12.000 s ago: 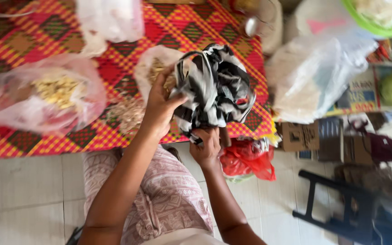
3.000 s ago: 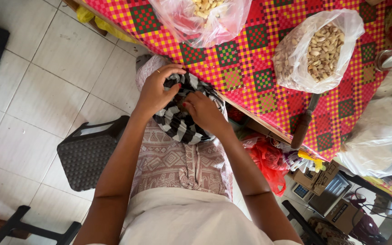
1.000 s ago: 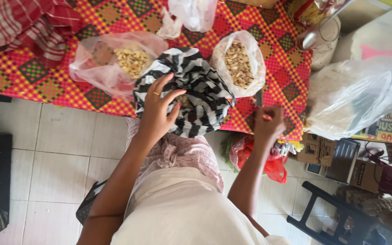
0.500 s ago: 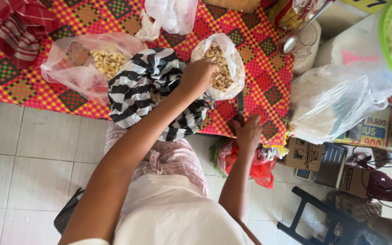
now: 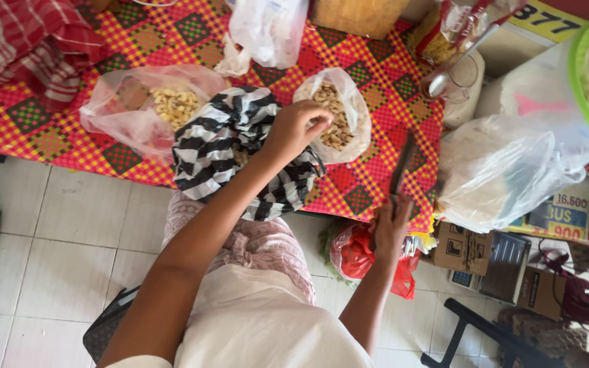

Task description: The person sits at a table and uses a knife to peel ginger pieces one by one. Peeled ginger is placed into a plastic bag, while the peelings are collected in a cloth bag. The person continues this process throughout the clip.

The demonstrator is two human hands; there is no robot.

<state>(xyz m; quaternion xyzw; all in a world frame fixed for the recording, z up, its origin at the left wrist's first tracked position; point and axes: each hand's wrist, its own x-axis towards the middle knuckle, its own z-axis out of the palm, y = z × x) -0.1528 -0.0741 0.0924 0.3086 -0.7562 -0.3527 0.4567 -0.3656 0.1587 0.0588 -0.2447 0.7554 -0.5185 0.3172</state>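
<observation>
Pinched fingertips of your left hand sit at the mouth of the clear bag of pale nuts, closed on something too small to identify. Your left forearm crosses over the black-and-white striped bag, which lies directly under and behind that wrist, on the edge of the table with the red checked cloth. Your right hand is wrapped around the handle of a dark knife; the blade points away from you, resting on the cloth just to the right of the nut bag. Beyond the striped bag, on its far-left side, a pinkish plastic bag of nuts rests on the cloth. Below your right hand, under the table edge, a red plastic bag hangs near the tiled floor. A large clear bag sits to the right of the knife.
</observation>
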